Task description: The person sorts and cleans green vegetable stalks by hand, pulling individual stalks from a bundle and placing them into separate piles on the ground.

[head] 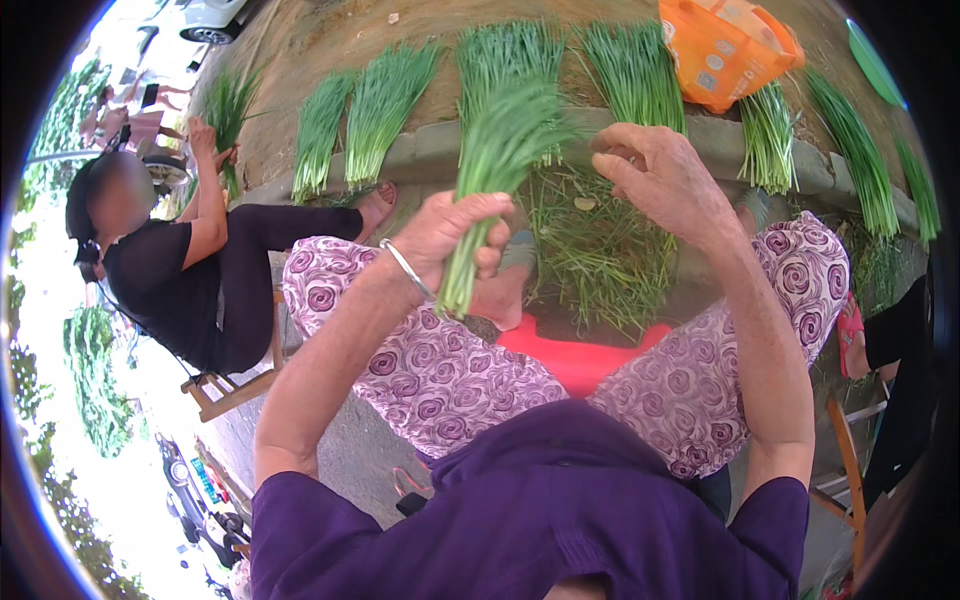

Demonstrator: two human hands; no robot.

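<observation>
My left hand (457, 232) grips a bunch of garlic chives (491, 161) near its pale stem ends; the green tops point up and away and are blurred. A metal bangle circles that wrist. To the right, my right hand (645, 169) is raised with bent fingers, the thumb near the forefinger, and no chive shows in it. Below and between the hands, a heap of loose trimmed leaves (600, 247) lies on the ground. Beyond the held bunch, a larger pile of chives (510, 56) lies across the curb.
More chive piles (390, 105) lie along the stone curb (427, 150). An orange bag (720, 56) rests on the far right piles. Under me is a red plastic stool (577, 364). On the left, a seated person (172, 262) holds chives; another person's dark-clothed leg (900, 330) is at right.
</observation>
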